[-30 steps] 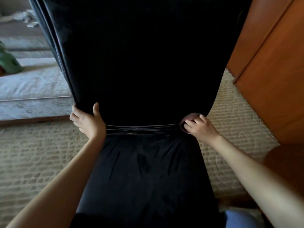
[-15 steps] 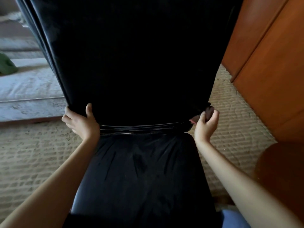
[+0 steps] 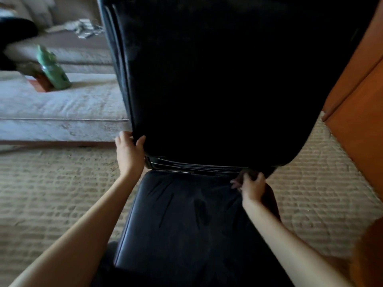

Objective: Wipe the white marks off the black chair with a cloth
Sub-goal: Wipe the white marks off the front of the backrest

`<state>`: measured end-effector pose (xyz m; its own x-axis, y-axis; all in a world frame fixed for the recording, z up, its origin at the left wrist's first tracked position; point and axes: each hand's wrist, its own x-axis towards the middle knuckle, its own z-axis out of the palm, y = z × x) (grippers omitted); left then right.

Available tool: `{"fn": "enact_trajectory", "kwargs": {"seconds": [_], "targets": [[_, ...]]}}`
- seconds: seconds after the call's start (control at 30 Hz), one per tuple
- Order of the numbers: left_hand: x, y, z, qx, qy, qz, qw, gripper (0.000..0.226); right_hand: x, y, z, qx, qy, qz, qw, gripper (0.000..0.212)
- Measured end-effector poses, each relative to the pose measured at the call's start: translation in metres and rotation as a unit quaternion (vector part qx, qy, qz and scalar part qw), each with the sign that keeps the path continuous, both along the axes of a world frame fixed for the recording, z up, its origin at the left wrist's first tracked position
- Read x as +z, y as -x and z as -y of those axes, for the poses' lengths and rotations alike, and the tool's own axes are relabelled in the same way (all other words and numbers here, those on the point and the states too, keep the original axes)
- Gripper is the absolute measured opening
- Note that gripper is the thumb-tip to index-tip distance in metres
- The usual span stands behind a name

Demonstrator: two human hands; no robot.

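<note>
Fingers (image 3: 258, 177) of the right hand (image 3: 251, 186) are curled tight around a small dark bunch. I think it is the cloth (image 3: 243, 176), but it is blurry and hard to tell. The hand pushes it into the fold where the seat meets the back, near the back right corner of the seat of the black chair (image 3: 186, 224). The left hand (image 3: 129, 151) grips the bottom left corner of the chair back, with the thumb in front and the other fingers wrapped behind the edge. I cannot see any white marks, because the chair back is very dark. The chair stands on a tan rug (image 3: 62, 193). A pale couch (image 3: 62, 104) with a green bottle (image 3: 54, 69) on it is past the rug's far left edge, and a wooden door (image 3: 356, 100) is on the right. The cloth could slip down into the fold if the fingers let go a bit. A hard rub could push the chair if the left hand lets go. Marks could be missed in the dark spots.
</note>
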<state>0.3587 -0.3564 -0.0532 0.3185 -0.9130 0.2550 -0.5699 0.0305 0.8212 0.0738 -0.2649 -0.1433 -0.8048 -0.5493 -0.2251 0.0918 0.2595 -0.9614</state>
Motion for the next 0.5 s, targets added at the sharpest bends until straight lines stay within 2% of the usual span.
{"fn": "enact_trajectory", "kwargs": {"seconds": [0.07, 0.1, 0.17, 0.23, 0.3, 0.37, 0.43, 0.5], "targets": [[0.002, -0.011, 0.003, -0.036, 0.003, -0.001, 0.999, 0.018, 0.005, -0.052, 0.003, 0.108, 0.010, -0.125, 0.986, 0.006], [0.002, -0.017, 0.004, -0.050, 0.003, -0.008, 0.999, 0.014, 0.012, -0.078, 0.007, 0.152, 0.050, -0.173, 0.972, 0.004], [-0.007, -0.031, 0.001, -0.057, -0.030, -0.053, 0.997, 0.012, 0.029, -0.124, 0.018, 0.210, 0.112, -0.234, 0.943, 0.025], [-0.026, -0.039, -0.011, -0.053, -0.060, -0.117, 0.990, 0.012, 0.042, -0.157, 0.026, 0.232, 0.138, -0.264, 0.926, 0.042], [-0.043, -0.037, -0.029, -0.099, -0.073, -0.188, 0.974, 0.016, 0.045, -0.181, 0.032, 0.269, 0.144, -0.287, 0.908, 0.044], [-0.049, -0.029, -0.040, -0.160, -0.097, -0.270, 0.944, 0.020, 0.044, -0.202, 0.037, 0.347, 0.145, -0.328, 0.867, 0.040], [-0.050, -0.023, -0.042, -0.161, -0.120, -0.320, 0.926, 0.022, 0.041, -0.219, 0.042, 0.435, 0.106, -0.331, 0.831, 0.035], [-0.057, -0.019, -0.036, -0.129, -0.151, -0.384, 0.902, 0.026, 0.042, -0.221, 0.051, 0.489, 0.039, -0.342, 0.801, 0.039]]}}
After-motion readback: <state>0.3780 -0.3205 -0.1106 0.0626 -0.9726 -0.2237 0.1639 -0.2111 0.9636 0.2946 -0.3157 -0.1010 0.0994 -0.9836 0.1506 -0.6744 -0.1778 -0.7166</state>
